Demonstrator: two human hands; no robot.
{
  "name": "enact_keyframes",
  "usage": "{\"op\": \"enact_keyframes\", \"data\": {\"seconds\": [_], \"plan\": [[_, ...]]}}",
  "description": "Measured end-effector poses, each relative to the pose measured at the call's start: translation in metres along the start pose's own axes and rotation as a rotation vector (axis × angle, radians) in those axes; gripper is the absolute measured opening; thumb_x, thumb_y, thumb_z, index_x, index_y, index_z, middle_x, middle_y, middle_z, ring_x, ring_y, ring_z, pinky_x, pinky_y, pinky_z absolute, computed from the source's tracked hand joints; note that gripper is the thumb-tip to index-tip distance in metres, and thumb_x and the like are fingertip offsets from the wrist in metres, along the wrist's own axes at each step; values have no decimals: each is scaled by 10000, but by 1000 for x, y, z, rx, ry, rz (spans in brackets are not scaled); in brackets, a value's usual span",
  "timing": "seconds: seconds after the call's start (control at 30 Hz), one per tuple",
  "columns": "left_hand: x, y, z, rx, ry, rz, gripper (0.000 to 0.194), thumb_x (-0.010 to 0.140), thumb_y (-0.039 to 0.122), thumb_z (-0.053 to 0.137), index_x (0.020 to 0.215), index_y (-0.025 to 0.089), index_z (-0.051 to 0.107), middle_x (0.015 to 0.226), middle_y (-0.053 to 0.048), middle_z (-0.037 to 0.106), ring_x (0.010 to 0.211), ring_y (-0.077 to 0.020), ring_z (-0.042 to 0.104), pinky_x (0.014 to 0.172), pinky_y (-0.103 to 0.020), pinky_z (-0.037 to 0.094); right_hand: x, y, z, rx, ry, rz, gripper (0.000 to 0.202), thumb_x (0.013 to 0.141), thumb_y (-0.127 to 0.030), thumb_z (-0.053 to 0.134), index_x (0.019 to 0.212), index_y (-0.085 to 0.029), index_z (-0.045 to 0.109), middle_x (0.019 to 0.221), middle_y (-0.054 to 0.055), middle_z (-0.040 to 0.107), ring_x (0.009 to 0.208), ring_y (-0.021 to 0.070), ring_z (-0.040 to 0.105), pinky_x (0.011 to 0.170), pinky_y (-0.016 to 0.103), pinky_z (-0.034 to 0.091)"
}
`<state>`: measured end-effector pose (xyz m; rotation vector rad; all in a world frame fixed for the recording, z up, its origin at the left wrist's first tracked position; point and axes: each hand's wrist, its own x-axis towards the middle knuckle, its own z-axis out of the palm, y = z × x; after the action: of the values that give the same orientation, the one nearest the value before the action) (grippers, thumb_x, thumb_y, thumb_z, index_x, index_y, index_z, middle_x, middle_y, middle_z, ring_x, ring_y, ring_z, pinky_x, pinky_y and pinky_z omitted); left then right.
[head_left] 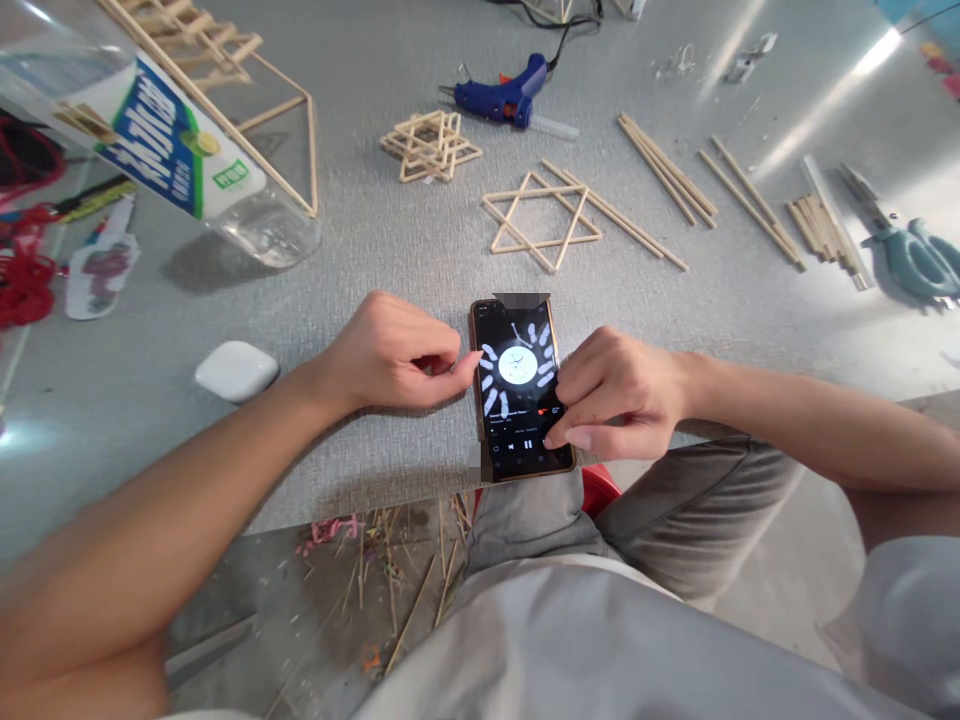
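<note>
A phone (517,385) lies face up near the table's front edge, its lit screen showing a music player with a pause symbol. My left hand (401,350) rests at the phone's left side, fingers curled in and the thumb tip at the phone's edge; I see nothing in it. My right hand (619,395) is over the phone's lower right side, its fingers curled and one fingertip at the screen beside the playback controls. Beyond the phone lies a flat six-pointed star of thin sticks (544,222). A layered stick star (430,147) sits farther back.
A blue glue gun (499,97) lies at the back. Loose sticks (667,170) and scissors (911,250) are on the right. A tilted plastic bottle (172,130) stands at the left, near a white case (237,371). Stick scraps (397,560) litter the floor.
</note>
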<state>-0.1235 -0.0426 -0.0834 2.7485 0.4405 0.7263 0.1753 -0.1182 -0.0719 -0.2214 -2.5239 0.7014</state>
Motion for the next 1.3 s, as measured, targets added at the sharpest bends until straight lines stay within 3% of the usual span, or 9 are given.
{"op": "enact_keyframes", "data": {"seconds": [0.2,0.37,0.67,0.9,1.1,1.3], "plan": [[1,1,-1,6,-29,-29,514,1034,319,650,579,225,431,491,52,401,456,-113,339,504,-328,308,0,0,0,-21,-4,-2,501,1173,-280,465,753,-217,731,610,-31,518,561,143,488,594,341,338],[1,1,-1,-12,17,31,500,1018,272,690,592,222,434,494,59,412,460,-108,353,505,-308,304,-1,0,0,5,39,-11,458,1166,-253,464,885,-205,822,612,-34,539,555,144,501,588,340,346],[1,1,-2,-36,-70,-45,506,1029,366,652,582,231,455,481,48,427,453,-120,354,516,-330,321,-2,0,-1,-21,-6,14,460,1177,-278,436,1013,-210,860,620,-25,571,570,148,544,600,318,386],[2,2,-2,-48,-29,-3,492,1018,322,680,593,227,453,490,58,446,450,-111,372,508,-328,313,-2,0,-1,16,28,0,440,1165,-255,454,1011,-196,862,626,-28,580,569,148,547,597,328,374],[2,1,-2,-35,-62,-36,519,1021,362,687,582,229,445,484,49,433,449,-119,365,511,-334,313,-1,-1,-1,24,39,3,428,1161,-248,464,1008,-202,861,623,-34,583,566,143,539,592,327,378],[3,3,-2,-17,-32,2,526,1027,347,707,587,223,446,484,57,432,454,-107,386,516,-319,306,-1,0,0,17,41,-8,440,1159,-247,488,908,-191,845,618,-32,566,567,142,523,594,339,357]]}}
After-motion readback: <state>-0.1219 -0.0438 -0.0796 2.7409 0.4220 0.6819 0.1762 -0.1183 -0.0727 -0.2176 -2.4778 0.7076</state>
